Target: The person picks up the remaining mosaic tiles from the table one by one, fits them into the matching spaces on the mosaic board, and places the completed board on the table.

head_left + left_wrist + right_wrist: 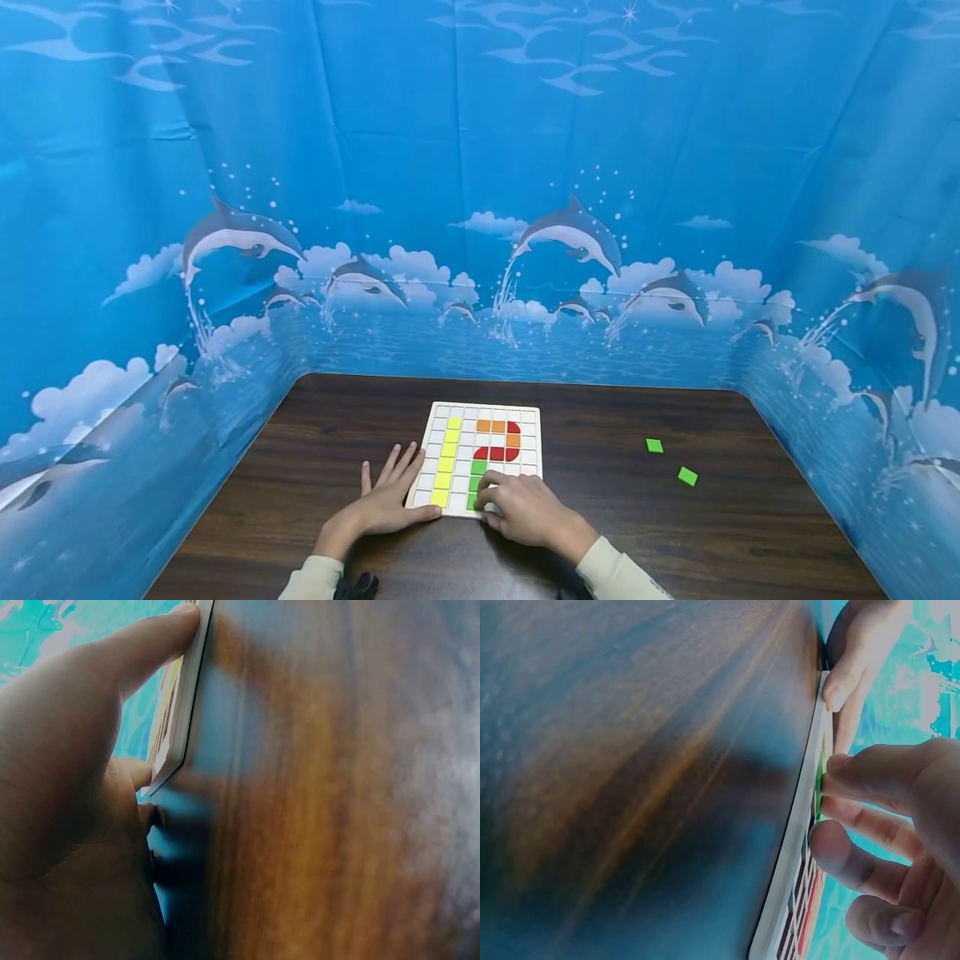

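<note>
A white grid board (529, 458) lies flat on the dark wooden table. My left hand (386, 503) rests at its left edge with fingers spread, the thumb along the near corner. In the left wrist view, the thumb (142, 649) touches the board's rim. Over the near part of the board, my right hand (528, 510) has thumb and forefinger at a green tile (819, 787), which it pinches at the board's surface. A column of yellow tiles (447, 462) fills the left side. Further right are orange tiles (483, 426), red rounded pieces (512, 453) and green tiles (478, 467).
Two loose green tiles lie on the table to the right, a farther tile (654, 446) and a nearer tile (687, 477). A blue curtain (465, 167) printed with dolphins surrounds the back and sides of the table (600, 417).
</note>
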Demonstrator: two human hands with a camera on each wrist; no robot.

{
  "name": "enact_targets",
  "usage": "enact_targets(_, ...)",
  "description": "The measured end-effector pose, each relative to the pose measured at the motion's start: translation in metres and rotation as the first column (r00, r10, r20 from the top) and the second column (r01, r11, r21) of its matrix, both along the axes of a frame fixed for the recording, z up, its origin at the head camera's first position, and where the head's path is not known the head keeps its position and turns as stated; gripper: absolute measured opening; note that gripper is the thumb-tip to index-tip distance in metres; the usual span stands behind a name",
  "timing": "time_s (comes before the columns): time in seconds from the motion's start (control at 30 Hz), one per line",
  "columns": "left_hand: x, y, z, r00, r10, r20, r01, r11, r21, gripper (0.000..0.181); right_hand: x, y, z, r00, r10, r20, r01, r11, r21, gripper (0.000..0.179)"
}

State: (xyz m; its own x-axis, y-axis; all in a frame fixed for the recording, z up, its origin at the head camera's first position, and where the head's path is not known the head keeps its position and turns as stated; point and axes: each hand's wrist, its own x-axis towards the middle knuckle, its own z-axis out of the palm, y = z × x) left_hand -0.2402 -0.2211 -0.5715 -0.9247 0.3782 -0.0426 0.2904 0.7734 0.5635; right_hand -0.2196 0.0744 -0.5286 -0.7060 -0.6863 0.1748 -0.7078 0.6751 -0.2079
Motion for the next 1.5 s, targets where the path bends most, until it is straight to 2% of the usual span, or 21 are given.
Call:
enact_targets(0.2,0.000,0.003,0.008,0.999,0.013,0.033,-0.012,1.000,-0.026,0.112,0.001,0.003,0.001,1.000,0.002,-0.005,-0.002,1.000,0.006,0.009)
enact_targets(0.33,0.001,0.005,0.016,0.998,0.027,0.052,-0.023,0.997,-0.074,0.111,0.002,0.008,0.002,1.000,0.001,-0.008,-0.001,1.000,-0.003,0.008)
enact_targets(0.47,0.003,0.006,0.019,0.997,0.037,0.061,-0.030,0.994,-0.109,0.110,0.003,0.015,0.000,1.000,-0.007,-0.012,0.007,0.999,-0.032,0.009)
enact_targets(0.67,0.003,0.006,0.013,0.999,0.024,0.046,-0.022,0.999,-0.035,0.111,-0.001,0.032,0.002,0.999,-0.034,-0.026,0.031,0.995,-0.092,0.009)
enact_targets(0.8,-0.001,0.005,0.007,0.999,0.015,0.037,-0.014,1.000,-0.020,0.113,-0.005,0.046,0.005,0.997,-0.071,-0.036,0.066,0.990,-0.126,0.011)
enact_targets(0.9,-0.001,0.006,0.009,0.999,0.009,0.042,-0.009,1.000,-0.003,0.112,-0.008,0.058,0.007,0.993,-0.108,-0.037,0.102,0.985,-0.137,0.012)
enact_targets(0.93,-0.002,0.005,0.006,1.000,0.002,0.031,-0.002,1.000,-0.010,0.111,-0.009,0.062,0.008,0.992,-0.121,-0.039,0.115,0.983,-0.142,0.012)
enact_targets(1.0,-0.001,0.006,0.010,0.999,0.005,0.037,-0.005,1.000,0.000,0.112,-0.011,0.069,0.010,0.988,-0.150,-0.043,0.142,0.979,-0.148,0.011)
enact_targets(1.13,-0.001,0.006,0.009,0.999,0.012,0.043,-0.010,0.999,-0.045,0.111,-0.012,0.084,0.012,0.977,-0.208,-0.042,0.199,0.968,-0.155,0.010)
enact_targets(1.17,0.001,0.008,0.013,0.998,0.022,0.058,-0.019,0.998,-0.055,0.112,-0.012,0.087,0.012,0.974,-0.223,-0.038,0.214,0.965,-0.154,0.010)
enact_targets(1.27,0.001,0.009,0.015,0.997,0.039,0.072,-0.032,0.995,-0.096,0.111,-0.013,0.098,0.013,0.964,-0.266,-0.026,0.259,0.955,-0.147,0.008)
enact_targets(1.33,0.000,0.009,0.013,0.996,0.048,0.069,-0.040,0.993,-0.111,0.111,-0.014,0.104,0.014,0.956,-0.291,-0.022,0.285,0.948,-0.142,0.008)
enact_targets(1.5,0.000,0.008,0.011,0.998,0.040,0.053,-0.037,0.998,-0.052,0.112,-0.014,0.121,0.014,0.941,-0.336,-0.034,0.328,0.933,-0.148,0.009)
